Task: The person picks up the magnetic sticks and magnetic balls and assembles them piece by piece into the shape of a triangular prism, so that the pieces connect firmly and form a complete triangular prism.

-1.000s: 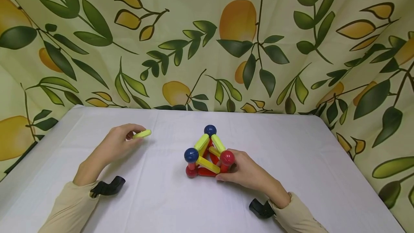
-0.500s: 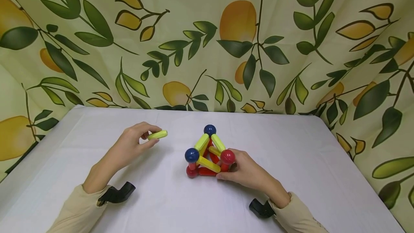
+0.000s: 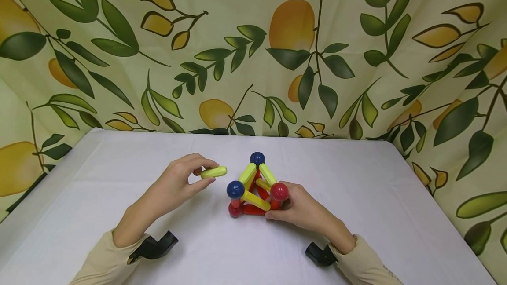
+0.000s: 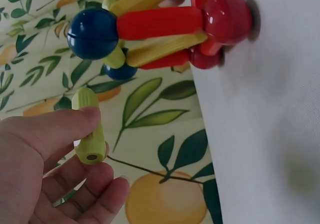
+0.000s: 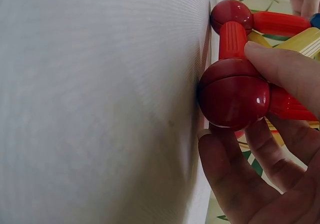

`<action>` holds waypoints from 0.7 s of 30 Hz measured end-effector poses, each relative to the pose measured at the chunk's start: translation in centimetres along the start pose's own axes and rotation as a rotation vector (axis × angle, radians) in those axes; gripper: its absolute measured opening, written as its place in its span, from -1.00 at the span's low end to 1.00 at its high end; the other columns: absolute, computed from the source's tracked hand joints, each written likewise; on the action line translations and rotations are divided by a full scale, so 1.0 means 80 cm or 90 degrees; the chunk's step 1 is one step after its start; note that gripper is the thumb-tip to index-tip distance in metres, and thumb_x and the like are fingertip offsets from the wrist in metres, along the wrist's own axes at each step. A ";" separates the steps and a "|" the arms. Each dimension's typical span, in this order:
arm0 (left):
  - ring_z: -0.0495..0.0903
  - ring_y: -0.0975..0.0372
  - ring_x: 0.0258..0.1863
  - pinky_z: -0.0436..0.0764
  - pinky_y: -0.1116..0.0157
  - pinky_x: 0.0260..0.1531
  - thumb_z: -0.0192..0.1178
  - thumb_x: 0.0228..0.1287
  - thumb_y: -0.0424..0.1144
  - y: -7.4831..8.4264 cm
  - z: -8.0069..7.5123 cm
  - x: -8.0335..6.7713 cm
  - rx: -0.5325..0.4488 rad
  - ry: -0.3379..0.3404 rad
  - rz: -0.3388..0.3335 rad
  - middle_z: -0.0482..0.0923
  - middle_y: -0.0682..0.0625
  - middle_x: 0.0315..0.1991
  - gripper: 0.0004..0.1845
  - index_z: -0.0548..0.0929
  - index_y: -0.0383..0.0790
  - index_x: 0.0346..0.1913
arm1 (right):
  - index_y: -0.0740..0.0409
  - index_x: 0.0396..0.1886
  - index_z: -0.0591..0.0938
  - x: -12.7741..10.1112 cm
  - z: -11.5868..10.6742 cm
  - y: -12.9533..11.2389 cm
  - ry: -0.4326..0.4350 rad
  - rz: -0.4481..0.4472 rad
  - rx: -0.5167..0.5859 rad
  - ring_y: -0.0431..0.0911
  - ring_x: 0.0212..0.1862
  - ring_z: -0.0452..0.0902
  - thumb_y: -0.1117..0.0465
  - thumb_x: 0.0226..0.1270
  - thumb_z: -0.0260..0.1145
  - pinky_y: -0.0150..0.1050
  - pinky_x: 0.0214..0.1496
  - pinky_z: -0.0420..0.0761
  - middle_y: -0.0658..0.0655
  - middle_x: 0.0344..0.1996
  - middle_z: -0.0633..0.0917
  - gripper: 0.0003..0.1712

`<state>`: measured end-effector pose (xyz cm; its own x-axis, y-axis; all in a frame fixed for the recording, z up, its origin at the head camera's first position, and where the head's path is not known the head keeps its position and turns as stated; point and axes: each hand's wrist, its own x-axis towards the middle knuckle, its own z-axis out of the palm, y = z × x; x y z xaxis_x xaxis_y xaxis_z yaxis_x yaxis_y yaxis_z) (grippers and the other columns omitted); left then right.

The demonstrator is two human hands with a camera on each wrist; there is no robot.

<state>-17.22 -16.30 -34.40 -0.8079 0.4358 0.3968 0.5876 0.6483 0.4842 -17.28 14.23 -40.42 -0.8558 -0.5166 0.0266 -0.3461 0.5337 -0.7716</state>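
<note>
My left hand (image 3: 183, 181) pinches a yellow-green magnetic rod (image 3: 214, 172) between thumb and fingers, just left of a ball-and-rod structure. In the left wrist view a dark round tip shows on the near end of that rod (image 4: 91, 129). The structure joins red and blue balls with red, yellow and yellow-green rods; a blue ball (image 3: 257, 158) tops its far corner, another blue ball (image 3: 235, 189) the near left. My right hand (image 3: 303, 208) holds its right corner by the red ball (image 3: 279, 191). In the right wrist view, fingers curl around a lower red ball (image 5: 234, 93) on the table.
A white cloth covers the table (image 3: 190, 250). Behind it hangs a curtain (image 3: 245, 69) printed with leaves and fruit. Black wrist mounts stick out from both cuffs, one by the left sleeve (image 3: 156, 246) and one by the right sleeve (image 3: 320, 255).
My left hand has moved right with the yellow-green rod, closing most of the distance to the structure. The right hand and the structure stay nearly still.
</note>
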 end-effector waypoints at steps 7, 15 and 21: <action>0.51 0.31 -0.27 0.51 0.43 -0.32 0.43 0.13 -0.38 0.009 0.004 0.003 -0.029 0.013 0.035 0.69 0.12 -0.18 -0.70 0.72 -0.11 -0.05 | 0.07 -0.21 0.62 -0.001 -0.001 0.001 0.000 -0.002 0.000 -0.16 -0.20 0.55 0.11 0.05 0.59 -0.41 -0.14 0.64 -0.02 -0.31 0.65 -0.63; 0.50 0.35 -0.25 0.58 0.40 -0.24 0.43 0.16 -0.29 0.031 0.010 0.011 -0.050 0.009 0.049 0.69 0.16 -0.18 -0.71 0.72 -0.09 -0.04 | 0.07 -0.21 0.63 -0.001 -0.001 0.002 -0.002 -0.007 0.003 -0.16 -0.20 0.55 0.11 0.05 0.59 -0.42 -0.15 0.64 -0.02 -0.31 0.65 -0.64; 0.54 0.34 -0.14 0.62 0.36 -0.15 0.43 0.17 -0.23 0.047 0.015 0.017 -0.057 -0.009 0.056 0.69 0.17 -0.16 -0.71 0.72 -0.08 -0.02 | 0.06 -0.19 0.61 0.000 0.000 0.004 -0.001 -0.007 0.002 -0.17 -0.22 0.56 0.12 0.05 0.59 -0.42 -0.15 0.64 -0.03 -0.32 0.65 -0.62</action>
<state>-16.15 -12.57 -32.98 -0.7536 0.4969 0.4302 0.6570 0.5499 0.5157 -17.40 14.36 -40.68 -0.8515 -0.5233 0.0335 -0.3539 0.5262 -0.7732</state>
